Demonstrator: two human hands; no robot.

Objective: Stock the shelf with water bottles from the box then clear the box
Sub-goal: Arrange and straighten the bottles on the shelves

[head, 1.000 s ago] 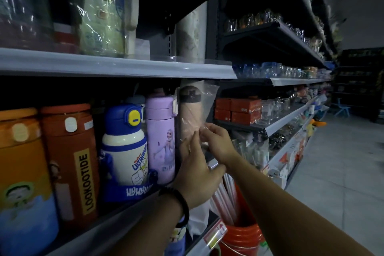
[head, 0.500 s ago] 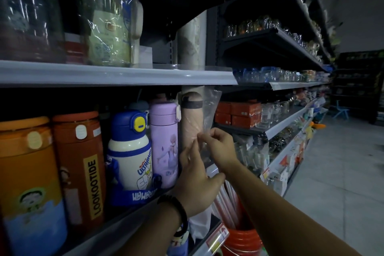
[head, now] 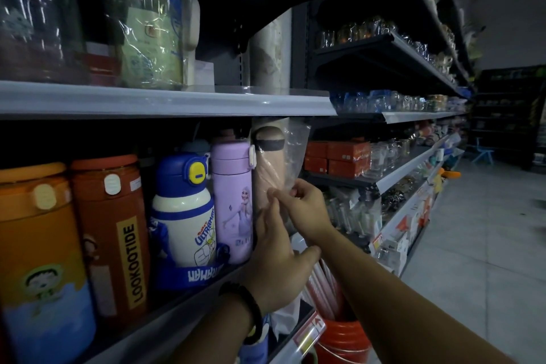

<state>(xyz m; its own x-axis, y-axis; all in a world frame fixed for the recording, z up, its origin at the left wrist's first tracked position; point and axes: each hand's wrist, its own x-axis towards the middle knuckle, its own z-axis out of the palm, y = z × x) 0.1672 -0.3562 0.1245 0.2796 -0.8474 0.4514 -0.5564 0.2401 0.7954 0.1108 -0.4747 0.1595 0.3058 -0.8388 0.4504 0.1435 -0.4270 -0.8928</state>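
Note:
A beige water bottle in a clear plastic bag stands upright at the right end of the middle shelf, next to a purple bottle. My left hand rests flat against the beige bottle's lower side, fingers straight. My right hand pinches the plastic bag at the bottle's front. Left of these stand a blue and white bottle, a dark orange bottle and a large orange bottle. The box is out of view.
Wrapped goods fill the shelf above. Glassware and red boxes line the shelves running to the right. An orange bucket with long rods stands on the floor below my arms. The tiled aisle stretches right.
Both hands have stayed on the bagged beige bottle; my right hand's fingers have closed further on the plastic. The view has drifted slightly downward.

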